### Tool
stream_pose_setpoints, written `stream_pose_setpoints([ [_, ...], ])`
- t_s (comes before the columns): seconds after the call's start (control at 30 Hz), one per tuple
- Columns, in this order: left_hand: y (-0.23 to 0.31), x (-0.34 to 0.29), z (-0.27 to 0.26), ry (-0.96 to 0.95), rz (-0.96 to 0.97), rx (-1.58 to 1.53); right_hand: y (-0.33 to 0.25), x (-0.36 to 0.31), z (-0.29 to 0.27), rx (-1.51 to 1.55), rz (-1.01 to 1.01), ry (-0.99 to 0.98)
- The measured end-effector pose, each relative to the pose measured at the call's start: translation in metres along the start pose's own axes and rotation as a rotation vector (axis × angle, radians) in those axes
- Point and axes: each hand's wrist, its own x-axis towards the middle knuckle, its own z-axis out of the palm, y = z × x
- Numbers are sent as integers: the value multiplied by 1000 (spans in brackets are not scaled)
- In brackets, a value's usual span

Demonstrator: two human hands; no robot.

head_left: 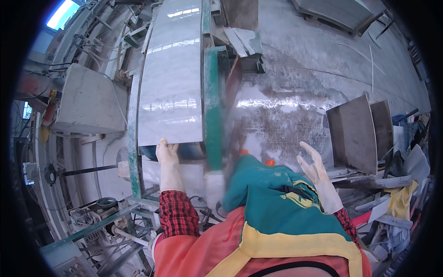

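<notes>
Left hand (167, 154), in a pale rubber glove, has its grip on the near edge of the long glossy grey stone slab (171, 78), fingers curled over that edge and grasping it. The slab lies flat on the green-framed metal saw bench (133, 138), running away from the person toward the top of the view. Right hand (315, 168), gloved the same, is up in the air with fingers spread wide, grip released and touching nothing. Just right of the slab runs the green steel rail (212, 106) of the bench, and beside it a reddish-brown board (233, 85) stands on edge. Beyond the right hand, two dark brown square tiles (354, 134) lean upright on a cluttered rack. Wet grey concrete floor (295, 69) spreads behind. A grey boxy machine housing (87, 104) sits well to the left.
</notes>
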Motion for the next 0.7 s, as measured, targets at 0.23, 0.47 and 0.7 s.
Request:
stream_pose_setpoints([
  [0.23,23,38,-28,6,-174,668,44,-3,-14,29,18,67],
  [0.47,61,-12,18,-93,-74,1229,147,-64,-90,-177,118,465],
  [0.7,29,-63,74,-635,-176,1211,259,-209,-209,-706,649,939],
])
